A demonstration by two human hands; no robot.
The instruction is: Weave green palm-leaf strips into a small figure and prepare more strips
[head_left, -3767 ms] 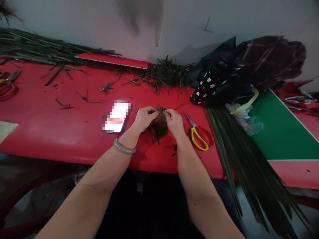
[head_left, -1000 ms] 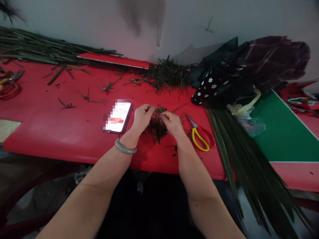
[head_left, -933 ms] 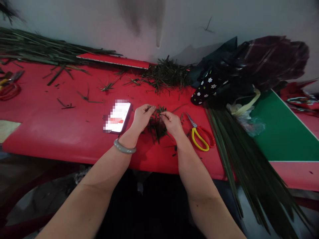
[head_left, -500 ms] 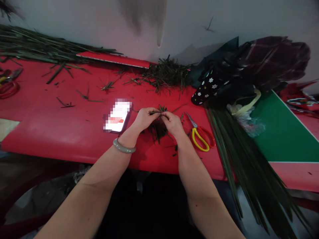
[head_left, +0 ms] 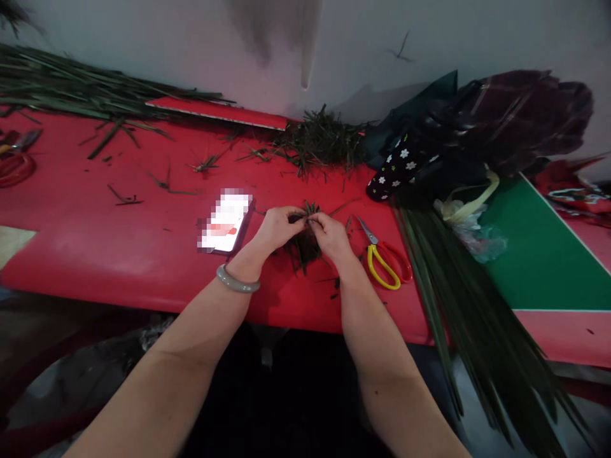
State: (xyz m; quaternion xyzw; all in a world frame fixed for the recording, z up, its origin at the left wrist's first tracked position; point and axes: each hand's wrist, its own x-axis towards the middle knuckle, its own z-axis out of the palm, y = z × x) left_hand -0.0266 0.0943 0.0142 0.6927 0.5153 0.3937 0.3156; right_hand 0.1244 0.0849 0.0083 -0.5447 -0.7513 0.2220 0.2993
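My left hand and my right hand meet over a small heap of short green leaf strips on the red table. Both hands pinch a narrow green strip between their fingertips, the fingers curled and nearly touching. A pale green bangle rings my left wrist. What the strip looks like inside the pinch is hidden by the fingers.
A lit phone lies left of my hands, yellow-and-red scissors right of them. Long green leaves hang over the front edge at right. Cut strips, dark cloth, a green board, more leaves and other scissors surround.
My hands parted a little with a strip stretched between them, then drew together again; the fingertips are now close over the heap.
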